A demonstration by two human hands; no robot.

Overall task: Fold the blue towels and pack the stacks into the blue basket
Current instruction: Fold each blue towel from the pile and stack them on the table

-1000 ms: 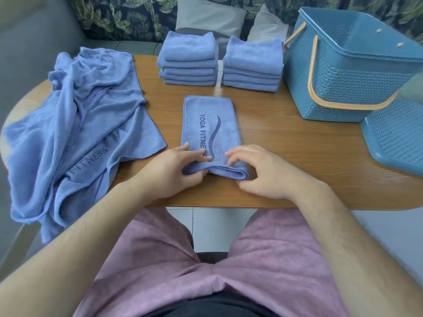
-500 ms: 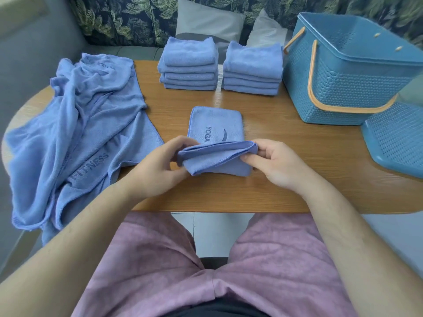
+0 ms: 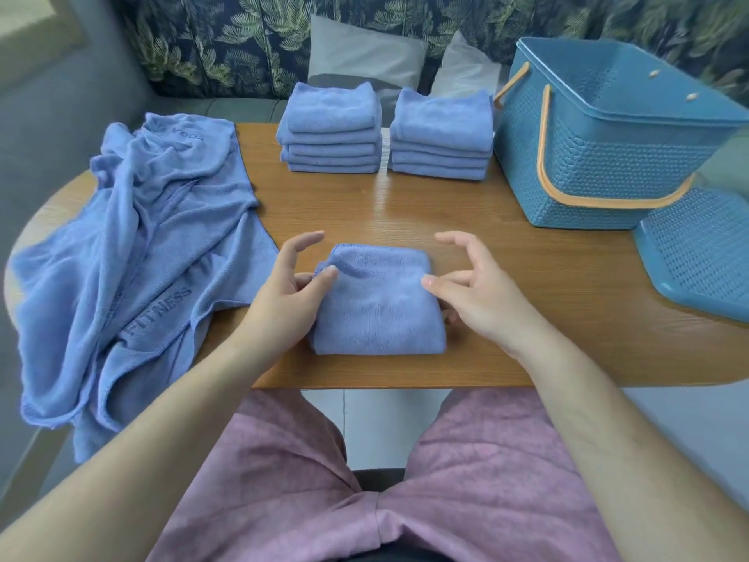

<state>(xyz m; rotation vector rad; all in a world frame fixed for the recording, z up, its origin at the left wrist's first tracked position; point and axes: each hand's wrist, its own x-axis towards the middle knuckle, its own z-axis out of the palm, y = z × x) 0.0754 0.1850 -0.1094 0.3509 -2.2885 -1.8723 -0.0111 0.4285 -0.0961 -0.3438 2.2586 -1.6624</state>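
A folded blue towel [image 3: 379,306] lies near the table's front edge. My left hand [image 3: 283,294] is at its left side and pinches the upper left corner between thumb and a finger, with the index finger raised. My right hand [image 3: 474,290] is at the right side, its thumb tip touching the towel's edge and its fingers loosely curled above. Two stacks of folded blue towels [image 3: 330,135] [image 3: 441,137] stand side by side at the back. The blue basket [image 3: 608,164] with an orange handle stands at the back right. A heap of unfolded blue towels [image 3: 133,253] covers the table's left end.
The basket's blue lid [image 3: 701,253] lies flat at the right edge, in front of the basket. The wooden table [image 3: 527,277] shows bare wood between the folded towel and the stacks. Cushions and a leaf-patterned sofa back run behind the table.
The towel's near end was lifted and folded over to the far end. It now lies as a compact square, and both hands have loosened at its sides.
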